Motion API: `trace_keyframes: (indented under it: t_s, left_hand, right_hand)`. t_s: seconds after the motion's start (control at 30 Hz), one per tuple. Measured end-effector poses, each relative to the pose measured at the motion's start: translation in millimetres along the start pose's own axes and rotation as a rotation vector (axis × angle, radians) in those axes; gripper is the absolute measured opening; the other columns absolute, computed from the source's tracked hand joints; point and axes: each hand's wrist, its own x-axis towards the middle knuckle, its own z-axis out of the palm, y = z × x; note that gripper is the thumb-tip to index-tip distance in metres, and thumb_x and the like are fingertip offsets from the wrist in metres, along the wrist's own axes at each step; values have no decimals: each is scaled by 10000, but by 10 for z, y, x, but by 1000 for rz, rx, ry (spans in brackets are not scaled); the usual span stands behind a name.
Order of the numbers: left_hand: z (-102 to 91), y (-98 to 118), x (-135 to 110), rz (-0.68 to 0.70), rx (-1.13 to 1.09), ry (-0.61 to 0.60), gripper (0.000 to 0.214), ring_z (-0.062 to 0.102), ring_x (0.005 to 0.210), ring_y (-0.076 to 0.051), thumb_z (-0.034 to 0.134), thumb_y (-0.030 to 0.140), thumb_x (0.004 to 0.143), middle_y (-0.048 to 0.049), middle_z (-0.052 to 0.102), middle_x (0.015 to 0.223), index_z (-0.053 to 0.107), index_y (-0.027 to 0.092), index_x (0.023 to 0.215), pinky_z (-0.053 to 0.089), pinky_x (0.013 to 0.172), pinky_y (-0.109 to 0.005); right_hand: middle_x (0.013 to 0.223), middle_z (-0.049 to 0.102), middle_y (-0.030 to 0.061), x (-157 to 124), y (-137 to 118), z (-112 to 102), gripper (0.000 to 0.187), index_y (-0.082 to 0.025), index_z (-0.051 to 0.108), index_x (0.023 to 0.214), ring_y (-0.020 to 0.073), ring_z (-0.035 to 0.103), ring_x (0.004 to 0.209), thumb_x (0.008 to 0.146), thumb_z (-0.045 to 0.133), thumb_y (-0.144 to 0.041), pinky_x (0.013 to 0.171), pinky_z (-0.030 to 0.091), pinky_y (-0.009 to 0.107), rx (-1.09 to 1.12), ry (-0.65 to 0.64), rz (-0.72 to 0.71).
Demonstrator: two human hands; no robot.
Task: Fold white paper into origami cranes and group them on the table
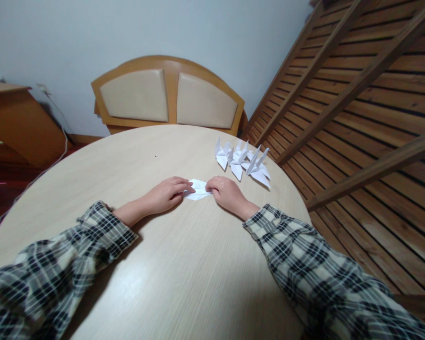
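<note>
A small piece of folded white paper [198, 190] lies on the round table, several creases showing on it. At its left end, my left hand [167, 194] holds the paper with fingertips reaching over its surface. My right hand [228, 194] has its fingers curled and pinched on the right end. Both hands rest low, close to the tabletop. The fingertips cover the paper's two ends, so those parts are hidden. Beyond my right hand stand several folded white paper cranes [236, 163], grouped closely with wings and necks pointing up.
The round pale wooden table [184, 274] fills the middle. Behind it is a wooden headboard-like panel [173, 94] with cream padding. Dark wooden slats [357, 108] slope along the right. At left are a wooden desk [21, 123] and a white cable [62, 123].
</note>
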Motion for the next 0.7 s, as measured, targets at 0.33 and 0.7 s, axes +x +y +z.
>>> trace_keyframes:
  t_s: [0.33,0.7]
  left_hand:
    - [0,4,2,-9,-1,-2,359,603,1166,-240,485,83,888,-109,672,1250,641,198,1189,481,1034,-474]
    - [0,6,1,-6,-12,12,359,604,1164,-247,486,85,892,-117,676,1240,646,198,1193,486,1026,-480]
  right_hand:
    - [824,691,63,0,-3,-16,289,-170,687,748,179,587,829,824,457,-12,781,422,297,-82,-48,-10]
    - [799,667,65,-2,-3,-28,280,-163,679,740,179,555,796,852,463,-25,744,391,299,-132,-57,-11]
